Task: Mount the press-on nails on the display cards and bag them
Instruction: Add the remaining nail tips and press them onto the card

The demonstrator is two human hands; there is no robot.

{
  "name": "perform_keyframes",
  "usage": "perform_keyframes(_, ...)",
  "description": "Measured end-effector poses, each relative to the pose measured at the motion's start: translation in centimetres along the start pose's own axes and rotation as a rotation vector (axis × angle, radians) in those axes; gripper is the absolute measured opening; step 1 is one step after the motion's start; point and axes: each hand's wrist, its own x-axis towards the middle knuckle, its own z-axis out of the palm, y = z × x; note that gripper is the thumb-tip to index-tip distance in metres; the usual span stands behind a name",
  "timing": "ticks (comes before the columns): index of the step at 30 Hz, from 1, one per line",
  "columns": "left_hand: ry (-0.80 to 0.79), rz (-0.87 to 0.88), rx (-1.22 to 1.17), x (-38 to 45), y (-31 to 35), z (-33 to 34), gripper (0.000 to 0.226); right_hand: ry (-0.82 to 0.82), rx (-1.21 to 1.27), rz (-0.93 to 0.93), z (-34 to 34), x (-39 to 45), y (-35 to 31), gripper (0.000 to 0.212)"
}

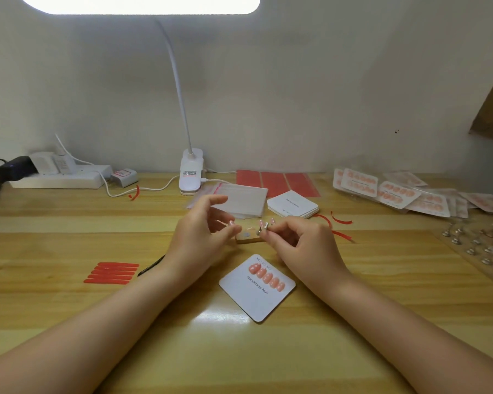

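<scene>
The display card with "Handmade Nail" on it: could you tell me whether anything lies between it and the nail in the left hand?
Nothing visible does. The left hand pinches a nail above the table; the display card lies below, its lower half bare.

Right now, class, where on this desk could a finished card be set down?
Bare wood lies below the red adhesive strips and right of the white nail card. Crowded: the far edge, and the bagged cards far right.

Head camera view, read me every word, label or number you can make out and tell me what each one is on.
"Handmade Nail": on the white display card lying in front of the hands.
Stack of white cards: small print, too blurred to read.
Lamp clip label: too blurred.
Small white box label: too blurred.
Bagged nail cards: print too small.
</scene>
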Motion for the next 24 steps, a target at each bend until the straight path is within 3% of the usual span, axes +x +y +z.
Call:
perform_keyframes(4, -0.018, -0.032, 0.111, 0.3, -0.5, 0.0, 0.049, -0.030, -0.074, 0.005, 0.0, 0.9, -0.4, 0.009)
perform_keyframes(12, -0.076, 0.070, 0.443, -0.2, -0.6, -0.2, 0.046, -0.193, -0.382, 0.070, 2.3, 2.4, -1.5, 0.020)
perform_keyframes(24, -0.113, 0.111, 0.506, -0.2, -0.8, -0.1, 0.043, -0.193, -0.706, 0.015, 3.4, 1.9, -1.1, 0.036)
